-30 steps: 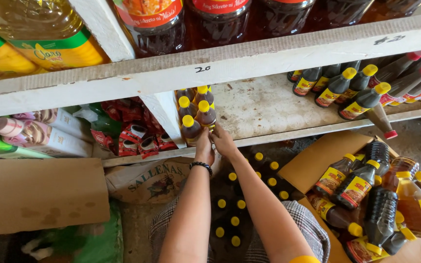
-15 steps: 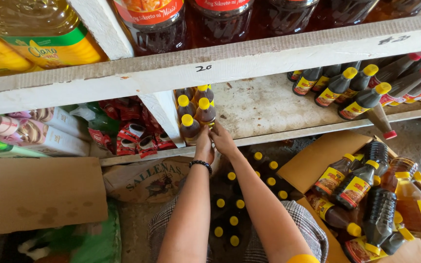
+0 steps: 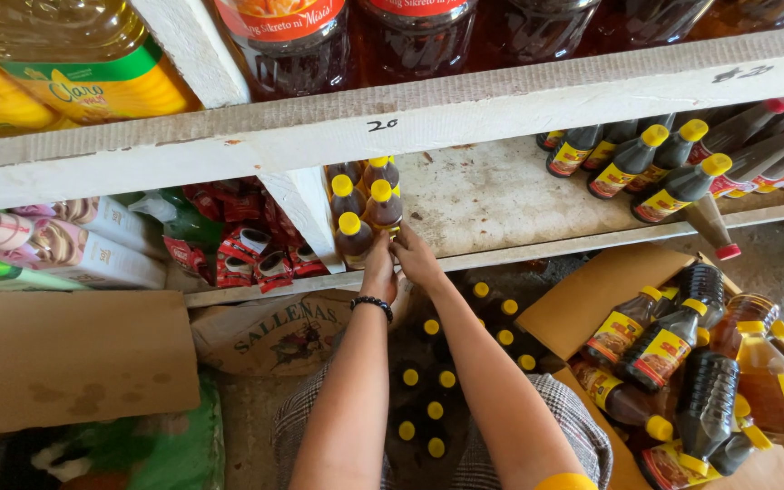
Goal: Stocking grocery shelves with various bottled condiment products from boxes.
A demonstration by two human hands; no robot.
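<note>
- My left hand (image 3: 379,272) and right hand (image 3: 415,259) both clasp the front yellow-capped sauce bottle (image 3: 354,240) at the shelf (image 3: 501,195) edge, beside the white upright (image 3: 306,213).
- Bare shelf lies open rightward.

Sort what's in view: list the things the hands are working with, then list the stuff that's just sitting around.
In hand:
- left hand and right hand, both on the small yellow-capped bottles by the shelf post
- more such bottles standing below

Lying about:
- cardboard box of mixed bottles
- red sachets
- big oil jugs
- printed sack
</note>
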